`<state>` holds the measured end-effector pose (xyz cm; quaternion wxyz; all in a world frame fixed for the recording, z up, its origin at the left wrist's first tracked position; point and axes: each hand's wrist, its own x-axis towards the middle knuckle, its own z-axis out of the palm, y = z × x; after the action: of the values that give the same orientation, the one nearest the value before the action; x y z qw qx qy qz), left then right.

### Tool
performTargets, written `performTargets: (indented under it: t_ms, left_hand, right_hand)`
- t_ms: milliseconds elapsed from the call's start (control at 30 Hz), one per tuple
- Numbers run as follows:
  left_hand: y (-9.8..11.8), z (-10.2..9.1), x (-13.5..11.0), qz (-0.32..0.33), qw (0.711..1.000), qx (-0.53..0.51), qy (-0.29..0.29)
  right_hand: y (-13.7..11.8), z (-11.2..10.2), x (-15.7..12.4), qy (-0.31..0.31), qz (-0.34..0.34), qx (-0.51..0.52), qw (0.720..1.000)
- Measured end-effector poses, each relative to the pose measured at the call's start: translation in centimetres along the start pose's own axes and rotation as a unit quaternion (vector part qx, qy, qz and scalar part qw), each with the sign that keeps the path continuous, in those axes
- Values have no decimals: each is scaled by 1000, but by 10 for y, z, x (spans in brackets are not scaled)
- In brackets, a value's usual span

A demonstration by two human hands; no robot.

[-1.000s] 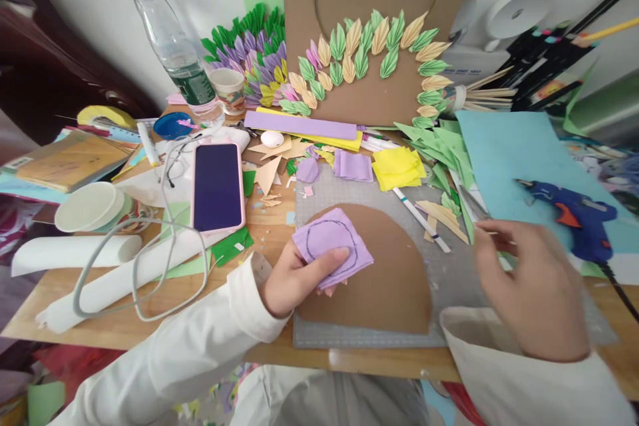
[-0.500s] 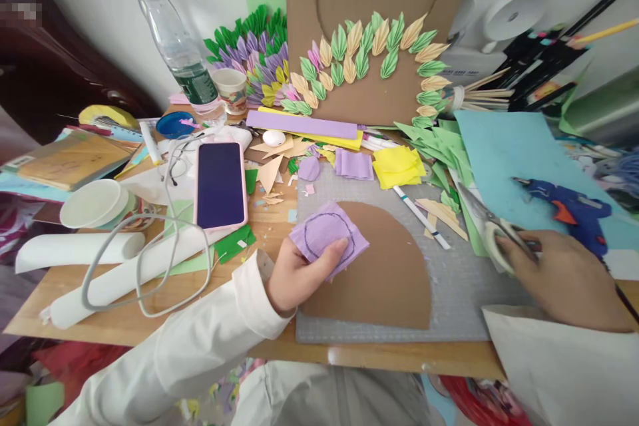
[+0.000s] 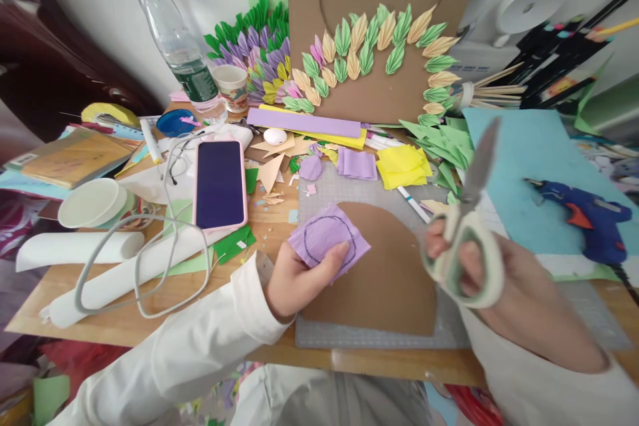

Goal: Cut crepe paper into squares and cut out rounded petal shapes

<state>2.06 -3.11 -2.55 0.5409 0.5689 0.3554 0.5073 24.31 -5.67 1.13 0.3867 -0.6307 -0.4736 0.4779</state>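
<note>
Between the thumb and fingers of my left hand [image 3: 304, 276] is a purple paper square [image 3: 324, 233] with a dark circle drawn on it. Under and beside it, a rounded brown cardboard piece [image 3: 384, 279] lies on the grey cutting mat [image 3: 449, 333]. My right hand [image 3: 514, 286] is raised over the mat's right side, fingers in the handles of a pair of scissors [image 3: 474, 206]. The blades point up and away and look closed, slightly blurred. Further back lie a purple paper circle [image 3: 310, 168], folded purple paper [image 3: 356, 164] and yellow paper squares [image 3: 403, 166].
A blue glue gun [image 3: 584, 213] rests on blue paper [image 3: 514, 146] at the right. Leaf-trimmed cardboard [image 3: 369, 93] stands at the back. At left are a phone [image 3: 219, 183], a looping white cable [image 3: 82, 279], a plastic bottle [image 3: 174, 46] and a paper cup [image 3: 232, 88].
My right hand has lifted the scissors from the mat's right side and brought them left and up, with fingers now in the handles. The left hand and purple paper have barely moved.
</note>
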Motion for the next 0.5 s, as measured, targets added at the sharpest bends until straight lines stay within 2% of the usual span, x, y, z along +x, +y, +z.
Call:
performTargets:
  t_ms: [67, 100, 200, 267, 400, 500]
  left_hand:
    - [2, 0, 1, 2, 1000, 7, -5]
    - [2, 0, 1, 7, 1000, 8, -11]
    - [2, -1, 1, 23, 999, -4, -33]
    - [0, -2, 0, 8, 998, -30, -48]
    - [-1, -2, -3, -70, 989, -95, -84]
    - [1, -2, -3, -78, 990, -80, -88]
  right_hand:
    - [-4, 24, 6, -118, 18, 86, 989]
    - [-6, 33, 8, -147, 26, 109, 983]
    - [-10, 51, 11, -155, 52, 100, 981]
    - [-11, 56, 14, -156, 58, 83, 982]
    - [-9, 55, 17, -149, 56, 71, 985]
    - [-2, 49, 16, -159, 65, 62, 983]
